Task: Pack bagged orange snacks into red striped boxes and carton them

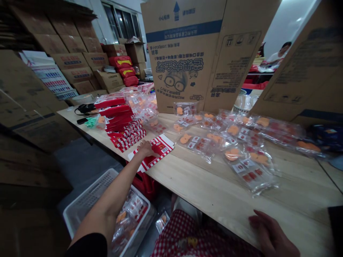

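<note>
Just in front of the big printed carton [184,64], the wooden table [214,192] holds one loose striped packet [160,148], lying flat a little nearer you than the carton's left corner. Your left hand [144,148] lies spread on its left end, clasping nothing. The packet looks thin, light and slick, so pinch a free edge. Your right hand [268,233] rests loose and empty, nearer you and right of the carton.

The packet [157,150] is lying at the counter [214,194] edge, the stack [123,125] sitting behind it. Bags [241,157] are lying rightward, before the carton [184,57].
</note>
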### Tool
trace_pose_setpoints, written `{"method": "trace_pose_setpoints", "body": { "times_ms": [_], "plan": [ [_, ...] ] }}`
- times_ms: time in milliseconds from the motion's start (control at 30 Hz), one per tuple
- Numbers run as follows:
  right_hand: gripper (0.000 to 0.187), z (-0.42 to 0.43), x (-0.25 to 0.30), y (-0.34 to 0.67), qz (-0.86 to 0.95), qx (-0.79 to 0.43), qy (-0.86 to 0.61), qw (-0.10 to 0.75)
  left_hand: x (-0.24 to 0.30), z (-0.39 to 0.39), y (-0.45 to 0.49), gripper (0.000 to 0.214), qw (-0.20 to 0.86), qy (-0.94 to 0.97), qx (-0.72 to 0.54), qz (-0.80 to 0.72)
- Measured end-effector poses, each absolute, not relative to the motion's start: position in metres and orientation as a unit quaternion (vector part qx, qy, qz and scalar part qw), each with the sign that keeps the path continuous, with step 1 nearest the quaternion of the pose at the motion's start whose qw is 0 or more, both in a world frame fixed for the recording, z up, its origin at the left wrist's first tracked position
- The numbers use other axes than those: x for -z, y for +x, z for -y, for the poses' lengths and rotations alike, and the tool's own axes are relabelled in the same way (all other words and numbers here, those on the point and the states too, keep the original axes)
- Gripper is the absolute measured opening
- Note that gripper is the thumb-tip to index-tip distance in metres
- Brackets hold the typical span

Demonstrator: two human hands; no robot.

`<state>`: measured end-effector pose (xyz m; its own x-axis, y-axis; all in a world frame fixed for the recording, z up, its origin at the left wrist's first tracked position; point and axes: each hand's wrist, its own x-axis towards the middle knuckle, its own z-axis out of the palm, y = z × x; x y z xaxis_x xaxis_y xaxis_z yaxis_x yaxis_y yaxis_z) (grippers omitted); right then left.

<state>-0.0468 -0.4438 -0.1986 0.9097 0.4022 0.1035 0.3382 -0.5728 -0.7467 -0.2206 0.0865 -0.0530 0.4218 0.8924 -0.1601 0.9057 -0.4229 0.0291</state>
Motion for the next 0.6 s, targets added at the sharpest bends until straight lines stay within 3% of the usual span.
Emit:
{"method": "trace_pose_setpoints", "body": {
  "times_ms": [100, 200, 267, 367, 467, 600],
  "plan": [
    [0.044, 0.440, 0.194, -0.045, 0.244, -0.015, -0.880, 0.407, 0.038, -0.073, -0.223, 0.094, 0.019, 0.848, 0.000, -0.529],
    [0.031, 0.422, 0.157, -0.058, 0.313, 0.047, -0.854, 0.413, 0.012, -0.052, -0.228, 0.042, 0.010, 0.871, -0.053, -0.489],
    [0.027, 0.401, 0.116, -0.071, 0.394, 0.083, -0.819, 0.410, -0.007, -0.027, -0.227, 0.022, 0.019, 0.895, -0.077, -0.439],
    [0.042, 0.359, 0.053, -0.084, 0.469, 0.118, -0.765, 0.426, -0.029, 0.030, -0.222, 0.025, 0.055, 0.944, -0.104, -0.309],
    [0.049, 0.327, 0.017, -0.082, 0.450, 0.120, -0.743, 0.480, -0.037, 0.085, -0.218, 0.030, 0.172, 0.969, -0.155, -0.087],
    [0.033, 0.321, 0.000, -0.069, 0.463, -0.074, -0.701, 0.538, -0.027, 0.110, -0.213, 0.029, 0.221, 0.940, -0.260, -0.030]
  ]
}}
